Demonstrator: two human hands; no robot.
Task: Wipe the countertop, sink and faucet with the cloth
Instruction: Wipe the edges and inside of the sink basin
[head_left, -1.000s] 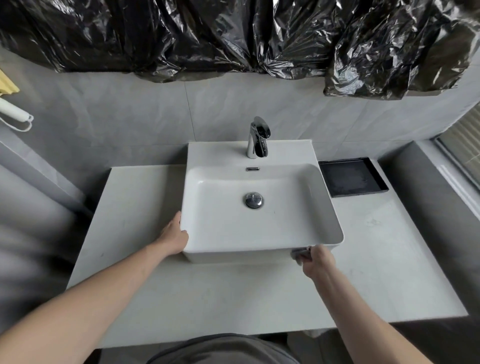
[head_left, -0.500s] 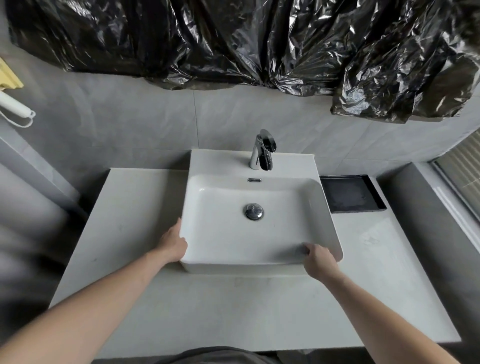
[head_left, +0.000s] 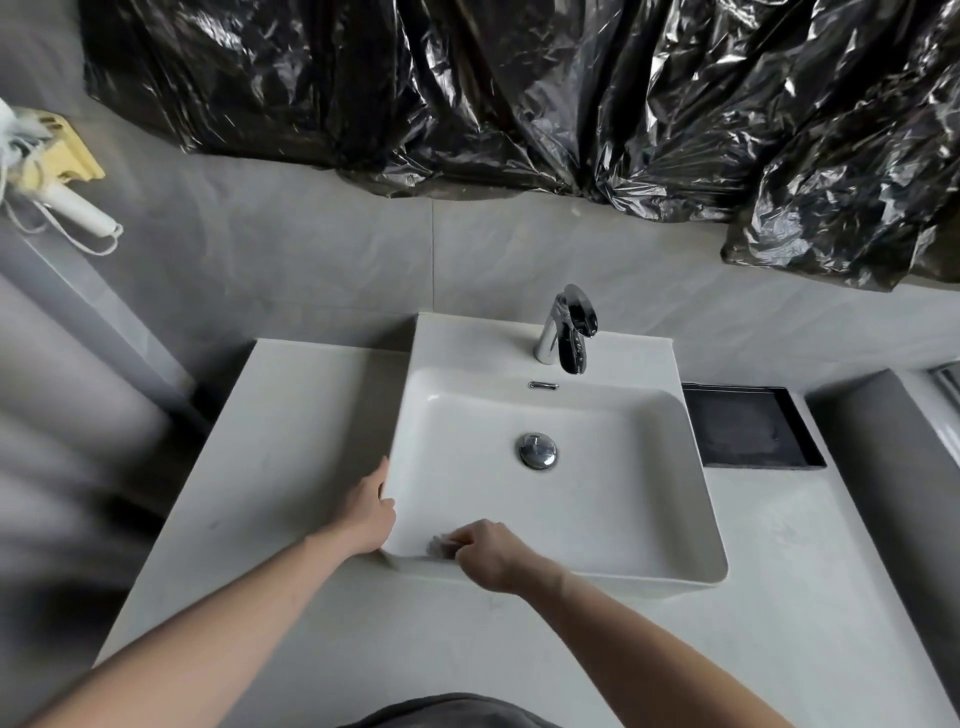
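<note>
Your right hand (head_left: 491, 556) is curled into a fist around a small pale cloth (head_left: 440, 546), of which only a blurred scrap shows past your knuckles, and it presses that cloth onto the front rim of the sink (head_left: 613, 499) close to the front left corner. Your left hand (head_left: 370, 512) rests against the outer left wall of the sink near the same corner, fingers fairly straight and lying along the wall, with the thumb up at the rim; it holds nothing. The two hands are near each other, with the sink's corner between them. The sink is a white rectangular basin standing on top of the countertop (head_left: 291, 441), its back edge against the grey wall (head_left: 322, 270). A round chrome drain plug (head_left: 537, 450) sits in the middle of the basin floor, and a small chrome overflow slot (head_left: 543, 385) shows on the back wall of the basin. The chrome faucet (head_left: 567, 330) stands upright on the back ledge of the sink, right of centre, its spout reaching out over the basin. At the back right corner of the countertop, just beside the sink, lies a shallow black tray (head_left: 748, 434). Crumpled black plastic sheeting (head_left: 519, 88) hangs across the wall above. At the far left, a white handle with a loop cord (head_left: 78, 208) hangs beside something yellow (head_left: 60, 161).
</note>
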